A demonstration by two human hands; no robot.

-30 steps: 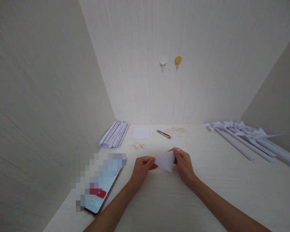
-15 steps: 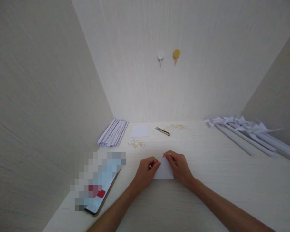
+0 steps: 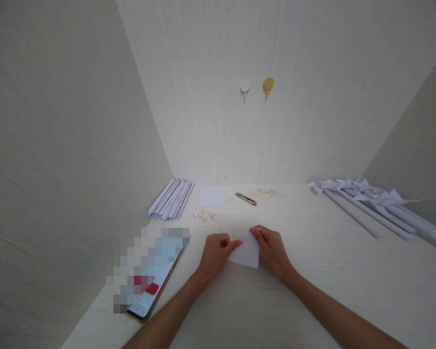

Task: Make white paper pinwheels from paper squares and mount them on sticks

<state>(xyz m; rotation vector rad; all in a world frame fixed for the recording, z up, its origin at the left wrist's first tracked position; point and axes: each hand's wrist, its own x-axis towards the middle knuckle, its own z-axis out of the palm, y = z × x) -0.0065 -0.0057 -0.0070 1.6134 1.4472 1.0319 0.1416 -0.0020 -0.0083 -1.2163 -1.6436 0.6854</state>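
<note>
While I look down at the pale desk (image 3: 312,271), my left hand (image 3: 216,254) and my right hand (image 3: 272,249) meet over a small folded white paper (image 3: 246,253) lying low on the surface. My left fingers are curled shut, pinching the paper's left corner; my right fingertips close on its upper edge, thumb underneath as far as I can tell. From the paper, a phone (image 3: 150,276) lies at about 9 o'clock, its screen blurred, close to the left wall. At 11 o'clock a bundle of rolled white paper sticks (image 3: 171,199) rests near the back corner, and a blank square sheet (image 3: 211,197) lies just beside it, with a scatter of small pale bits (image 3: 205,216) in front of that sheet. Small snips (image 3: 245,198) lie at 12 o'clock. At 2 o'clock a row of paper pinwheels (image 3: 370,201) stretches toward the right wall. Two round hooks (image 3: 256,86), one white and one yellow, sit high on the back wall.
</note>
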